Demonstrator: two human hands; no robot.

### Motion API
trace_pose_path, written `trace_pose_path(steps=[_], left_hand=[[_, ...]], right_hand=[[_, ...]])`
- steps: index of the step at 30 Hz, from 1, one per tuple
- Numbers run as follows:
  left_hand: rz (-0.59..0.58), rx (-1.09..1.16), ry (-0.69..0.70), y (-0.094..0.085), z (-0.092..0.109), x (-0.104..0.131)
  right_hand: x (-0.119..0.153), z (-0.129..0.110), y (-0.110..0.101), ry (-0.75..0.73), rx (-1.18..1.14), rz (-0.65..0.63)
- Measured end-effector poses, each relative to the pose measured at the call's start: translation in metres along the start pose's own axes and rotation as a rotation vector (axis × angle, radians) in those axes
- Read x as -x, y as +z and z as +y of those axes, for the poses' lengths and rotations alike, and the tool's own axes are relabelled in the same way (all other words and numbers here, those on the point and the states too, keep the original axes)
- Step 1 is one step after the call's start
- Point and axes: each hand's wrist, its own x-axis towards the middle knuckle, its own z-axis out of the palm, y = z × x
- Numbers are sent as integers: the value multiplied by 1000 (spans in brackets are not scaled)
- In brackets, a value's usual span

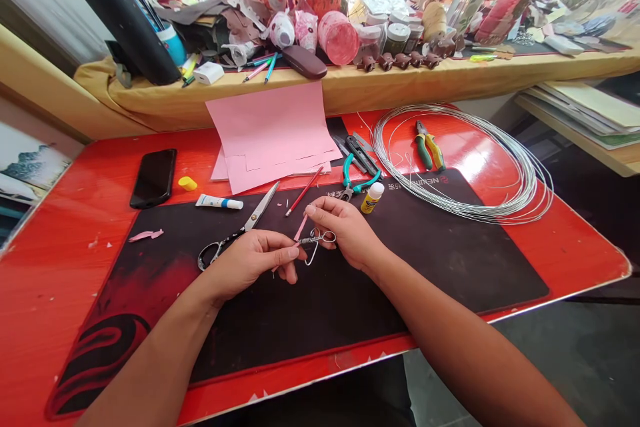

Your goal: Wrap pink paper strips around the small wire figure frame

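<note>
Wire piece (307, 240) is up btwn my two hands, just above the black mat (450, 267); its shaping looks mostly done, w/ rounded loops on the right end, a tight coil along the middle & a bent leg below; the pink strip (301, 228) has prob. only just been started, b/c it meets the coil at its left end & the rest of the wire shows bare metal, so that part looks undone.

Left hand (270, 253) is nearly closed, thumb & fingers pinching the wire by the coil's left end, at the strip's lower end; right hand (343, 221) has thumb & index closed on the strip's upper end, other fingers curled by the loops; can't tell if those grip the wire too.

Cutting seems done for this strip; scissors (260, 207) lie by my left hand, a pink scrap (146, 235) is off to the left, & pink paper (275, 133) lies farther back; teal cutters (367, 187), pliers (424, 152) & the wire bundle (379, 137) lie untouched on the right; glue bottle (371, 199) has its white cap on, so no gluing w/ it atm.
</note>
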Motion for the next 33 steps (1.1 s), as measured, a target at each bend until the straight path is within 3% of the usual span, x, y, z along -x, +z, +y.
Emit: trace_pose_path(steps=[22,26,33], left_hand=[[-29,129,3,-8,-10,1],[46,248,26,-3,-11,-1],[191,458,44,13,-13,-9]], right_hand=[[-1,1,-4,-54,-24,-65],[-3,2,-5,-60,-21,-6],[-1,1,-2,-88,38,-13]])
